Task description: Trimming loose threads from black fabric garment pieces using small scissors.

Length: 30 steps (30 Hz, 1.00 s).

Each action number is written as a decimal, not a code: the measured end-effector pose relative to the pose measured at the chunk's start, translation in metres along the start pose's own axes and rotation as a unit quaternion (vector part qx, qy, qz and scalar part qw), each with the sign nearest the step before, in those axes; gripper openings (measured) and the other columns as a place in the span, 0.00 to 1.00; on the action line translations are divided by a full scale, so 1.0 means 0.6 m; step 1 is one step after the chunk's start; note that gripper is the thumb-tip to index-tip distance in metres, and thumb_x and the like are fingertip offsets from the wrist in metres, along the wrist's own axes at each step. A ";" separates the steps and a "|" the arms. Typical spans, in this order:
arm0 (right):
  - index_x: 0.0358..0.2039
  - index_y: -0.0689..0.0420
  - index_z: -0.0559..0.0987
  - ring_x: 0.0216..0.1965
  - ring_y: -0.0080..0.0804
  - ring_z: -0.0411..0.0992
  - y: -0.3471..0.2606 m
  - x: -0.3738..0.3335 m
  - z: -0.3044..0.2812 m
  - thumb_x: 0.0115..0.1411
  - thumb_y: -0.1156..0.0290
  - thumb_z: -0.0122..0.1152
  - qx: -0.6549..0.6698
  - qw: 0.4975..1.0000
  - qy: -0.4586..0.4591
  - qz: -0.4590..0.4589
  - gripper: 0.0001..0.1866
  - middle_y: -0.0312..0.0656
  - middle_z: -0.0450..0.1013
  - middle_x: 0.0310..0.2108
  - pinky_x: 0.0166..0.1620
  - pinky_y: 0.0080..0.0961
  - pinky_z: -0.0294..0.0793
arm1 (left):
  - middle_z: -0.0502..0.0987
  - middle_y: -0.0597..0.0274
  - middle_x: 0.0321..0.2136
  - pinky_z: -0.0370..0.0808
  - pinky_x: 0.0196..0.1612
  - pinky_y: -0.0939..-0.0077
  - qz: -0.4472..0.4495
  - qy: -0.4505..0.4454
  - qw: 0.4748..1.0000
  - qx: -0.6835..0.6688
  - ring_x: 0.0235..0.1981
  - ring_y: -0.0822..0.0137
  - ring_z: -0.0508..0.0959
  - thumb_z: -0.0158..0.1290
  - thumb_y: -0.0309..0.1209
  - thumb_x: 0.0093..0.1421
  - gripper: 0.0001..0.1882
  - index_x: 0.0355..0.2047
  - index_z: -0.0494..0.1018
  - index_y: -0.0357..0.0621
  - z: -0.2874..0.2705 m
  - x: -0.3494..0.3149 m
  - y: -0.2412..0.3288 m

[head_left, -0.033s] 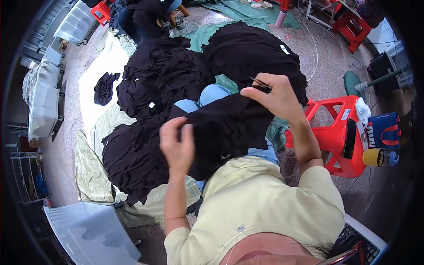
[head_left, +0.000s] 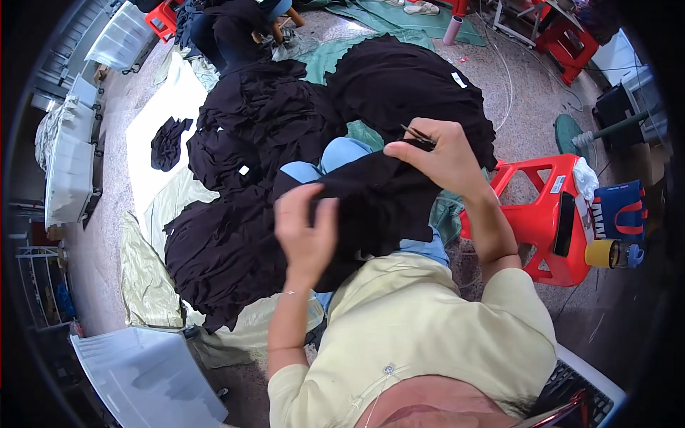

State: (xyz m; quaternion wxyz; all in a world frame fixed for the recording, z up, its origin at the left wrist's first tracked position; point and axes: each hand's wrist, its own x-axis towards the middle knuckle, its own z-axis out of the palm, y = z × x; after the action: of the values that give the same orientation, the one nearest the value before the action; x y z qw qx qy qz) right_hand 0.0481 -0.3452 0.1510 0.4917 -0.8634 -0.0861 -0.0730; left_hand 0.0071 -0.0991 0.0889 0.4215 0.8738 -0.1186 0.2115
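Observation:
A black garment (head_left: 382,203) lies across my lap over blue trousers. My right hand (head_left: 449,160) is closed at its upper right edge, thumb and fingers pinching the cloth. Small thread snips (head_left: 419,134) are also held there, their two thin dark points sticking out past the fingers toward the left. Over the garment's left part is my left hand (head_left: 305,239), somewhat blurred, its thumb and fingers apart with no tool in them. Whether its fingertips touch the cloth I cannot tell.
Black garment heaps (head_left: 267,121) lie ahead and left, with another large pile (head_left: 407,85) beyond my right hand. A red stool (head_left: 528,207) carrying a dark phone (head_left: 564,225) stands at right, beside a blue bag (head_left: 619,207) and yellow-banded bottle (head_left: 601,254). A plastic bin (head_left: 146,374) sits lower left.
My left hand has moved to the right across the garment. My right hand has shifted very slightly left, still holding the snips and the cloth.

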 end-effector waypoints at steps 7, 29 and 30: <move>0.23 0.64 0.76 0.21 0.15 0.60 -0.046 -0.008 -0.023 0.51 0.66 0.69 0.033 0.999 0.033 -0.025 0.14 0.37 0.66 0.16 0.24 0.19 0.62 | 0.73 0.49 0.37 0.72 0.42 0.61 0.065 0.019 0.995 -0.075 0.38 0.47 0.73 0.55 0.21 0.41 0.23 0.42 0.69 0.38 0.162 -0.005 0.016; 0.43 0.59 0.72 0.34 0.38 0.74 0.157 -0.015 0.231 0.60 0.65 0.59 0.027 0.991 -0.132 -0.010 0.15 0.43 0.72 0.35 0.38 0.30 0.73 | 0.78 0.67 0.36 0.71 0.41 0.84 -0.483 -0.033 0.727 -0.487 0.35 0.78 0.76 0.52 0.27 0.62 0.11 0.44 0.75 0.35 0.136 -0.063 -0.164; 0.43 0.59 0.72 0.35 0.40 0.75 0.164 -0.030 0.240 0.65 0.65 0.52 0.034 0.993 -0.113 -0.031 0.12 0.44 0.73 0.36 0.37 0.30 0.73 | 0.78 0.67 0.36 0.71 0.41 0.85 -0.479 -0.027 0.715 -0.509 0.35 0.78 0.75 0.52 0.27 0.62 0.10 0.43 0.75 0.35 0.134 -0.062 -0.163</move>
State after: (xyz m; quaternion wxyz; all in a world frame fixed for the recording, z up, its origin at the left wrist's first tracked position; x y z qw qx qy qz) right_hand 0.0581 -0.2719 -0.0076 0.5050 -0.8460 -0.1704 0.0126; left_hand 0.0339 -0.1009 -0.0403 0.8440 0.4726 0.2149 -0.1348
